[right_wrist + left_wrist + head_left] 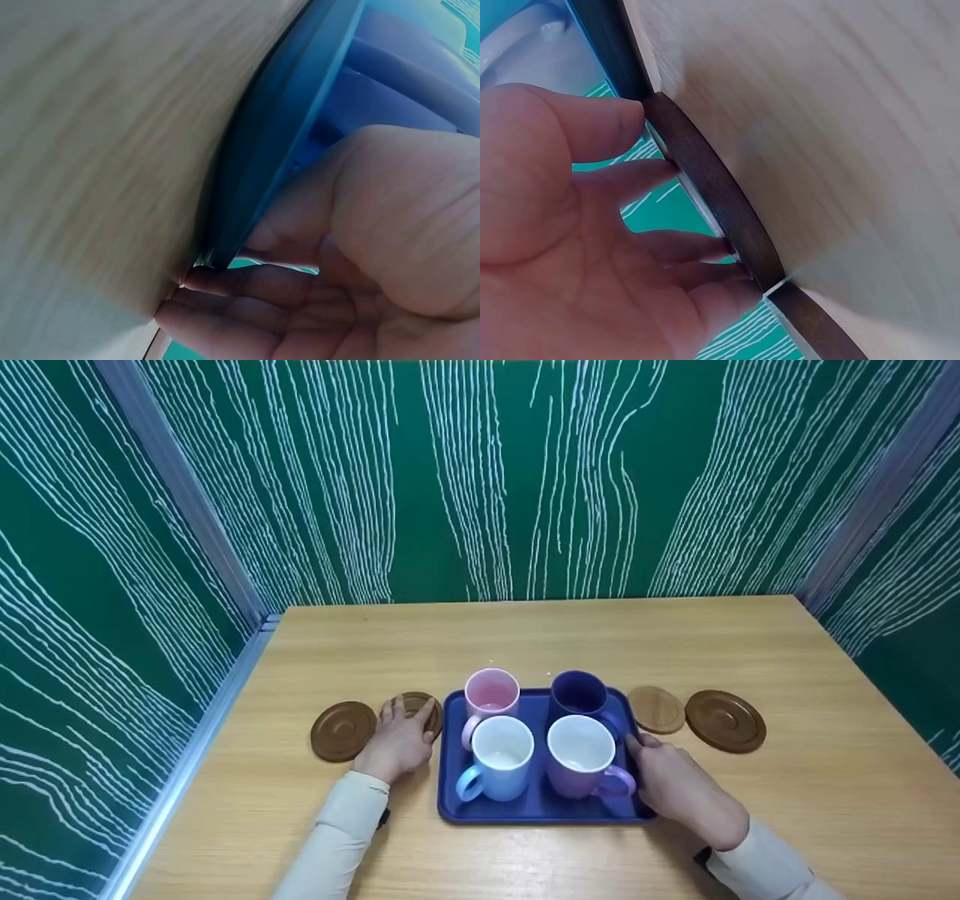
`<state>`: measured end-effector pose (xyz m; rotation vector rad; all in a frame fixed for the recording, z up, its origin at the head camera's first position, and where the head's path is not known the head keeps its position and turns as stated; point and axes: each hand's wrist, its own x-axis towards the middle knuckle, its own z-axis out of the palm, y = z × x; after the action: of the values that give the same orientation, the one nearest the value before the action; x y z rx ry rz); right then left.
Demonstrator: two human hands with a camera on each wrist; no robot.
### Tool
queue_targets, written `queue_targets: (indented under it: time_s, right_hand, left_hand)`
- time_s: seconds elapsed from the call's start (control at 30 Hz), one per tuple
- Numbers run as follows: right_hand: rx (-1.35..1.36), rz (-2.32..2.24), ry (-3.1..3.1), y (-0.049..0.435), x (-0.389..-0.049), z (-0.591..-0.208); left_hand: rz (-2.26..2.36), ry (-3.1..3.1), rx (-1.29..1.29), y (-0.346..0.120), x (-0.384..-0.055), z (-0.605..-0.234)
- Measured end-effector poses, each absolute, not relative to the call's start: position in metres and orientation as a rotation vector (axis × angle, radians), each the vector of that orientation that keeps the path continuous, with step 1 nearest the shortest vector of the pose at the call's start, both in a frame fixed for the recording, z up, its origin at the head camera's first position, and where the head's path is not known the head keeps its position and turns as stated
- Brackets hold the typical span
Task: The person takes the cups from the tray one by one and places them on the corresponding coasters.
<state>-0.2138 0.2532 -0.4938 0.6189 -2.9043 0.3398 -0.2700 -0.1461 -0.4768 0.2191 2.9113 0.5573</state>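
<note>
My left hand (397, 745) rests its spread fingertips on a round brown wooden coaster (712, 187), just left of the tray. The thumb touches the coaster's edge in the left wrist view. At the right rim of a blue tray (491, 812), my right hand (675, 780) grips the edge, thumb on the inner side and fingers by the tabletop. Four mugs stand upright on this tray: a pink mug (491, 694) and a dark blue mug (574, 697) behind, a light blue mug (504, 769) and a purple mug (577, 772) in front.
Another brown coaster (343, 731) lies left of my left hand. Beyond the tray's right side are a light wooden coaster (655, 709) and a larger brown coaster (725, 721). Green patterned walls (450, 510) enclose the wooden table (375, 637) at the back and sides.
</note>
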Motion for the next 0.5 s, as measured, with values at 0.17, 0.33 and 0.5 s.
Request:
queue_targets:
  time_s: [0.17,0.33,0.5]
  right_hand:
    - [0.617,0.328,-2.912,0.253,-0.214,-0.493]
    - [0.644,0.327,-2.915,0.254,-0.214,-0.491]
    - [0.632,0.356,-2.937,0.256,-0.214,-0.490]
  left_hand:
    - [0.556,2.909,0.194,-0.145,-0.276,-0.478]
    - [0.571,2.888,0.166,-0.146,-0.281,-0.477]
    - [0.597,2.832,0.156,-0.147,-0.287,-0.472]
